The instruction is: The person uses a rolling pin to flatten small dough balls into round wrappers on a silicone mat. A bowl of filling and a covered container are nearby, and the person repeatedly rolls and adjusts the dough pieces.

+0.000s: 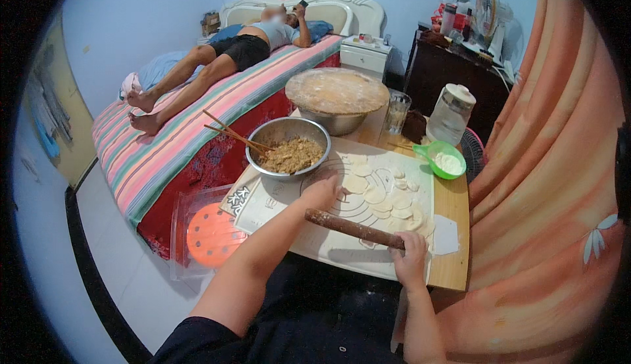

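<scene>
My right hand [411, 253] is wrapped round the near right end of a brown wooden rolling pin [355, 228], which is held tilted above the pale mat [276, 207]. My left hand [322, 192] is low over the mat, close to the steel bowl and left of the wrappers; its fingers are blurred and partly hidden, so its grip cannot be made out. Round, flat dough wrappers [376, 195] and small flattened dough pieces [401, 179] lie on the mat's right half. The steel bowl [324, 133] holds brown minced filling [292, 156], with chopsticks [230, 132] leaning out over its left side.
A floury round board [336, 89] covers a large metal basin [342, 124] behind. Right of it stand a drinking glass [397, 112], a clear jug [450, 114] and a green scoop of flour [449, 162]. An orange curtain [559, 186] hangs at right. A person lies on the bed [190, 114].
</scene>
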The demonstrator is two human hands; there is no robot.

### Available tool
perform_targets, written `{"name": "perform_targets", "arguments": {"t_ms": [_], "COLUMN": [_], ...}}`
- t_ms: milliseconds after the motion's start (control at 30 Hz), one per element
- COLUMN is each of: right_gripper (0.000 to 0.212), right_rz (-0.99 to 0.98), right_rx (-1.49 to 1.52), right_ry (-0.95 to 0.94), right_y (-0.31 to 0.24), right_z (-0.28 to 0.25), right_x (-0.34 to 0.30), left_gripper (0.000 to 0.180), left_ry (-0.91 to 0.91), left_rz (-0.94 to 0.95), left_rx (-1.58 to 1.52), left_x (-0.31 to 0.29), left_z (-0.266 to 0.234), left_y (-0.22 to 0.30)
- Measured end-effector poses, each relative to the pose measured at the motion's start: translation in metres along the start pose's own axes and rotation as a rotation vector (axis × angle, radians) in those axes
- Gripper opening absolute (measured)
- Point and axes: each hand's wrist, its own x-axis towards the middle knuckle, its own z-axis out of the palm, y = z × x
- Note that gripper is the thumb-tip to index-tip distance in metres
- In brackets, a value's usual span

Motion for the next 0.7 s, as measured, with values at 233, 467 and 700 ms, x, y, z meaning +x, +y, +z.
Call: {"name": "perform_targets", "arguments": {"t_ms": [233,467,700], "right_gripper": [0.042,0.042,0.042], "right_rz": [0.062,0.076,0.080], "right_rx": [0.062,0.062,0.052], "right_ry": [0.003,0.001,0.019], "right_y": [-0.002,-0.002,0.000], "right_z": [0.002,0.003,0.004], "right_x": [-0.005,-0.002,-0.003], "left_gripper": [0.045,0.051,0.037], "left_ry": [0.097,0.094,0.223], "left_rz": [0.442,0.511,0.383], "left_rx": [0.054,0.132,-0.043], "left_x": [-0.103,-0.125,-0.098], "left_z": [0.022,0.025,0.004], "left_y": [0.012,0.008,0.011]}}
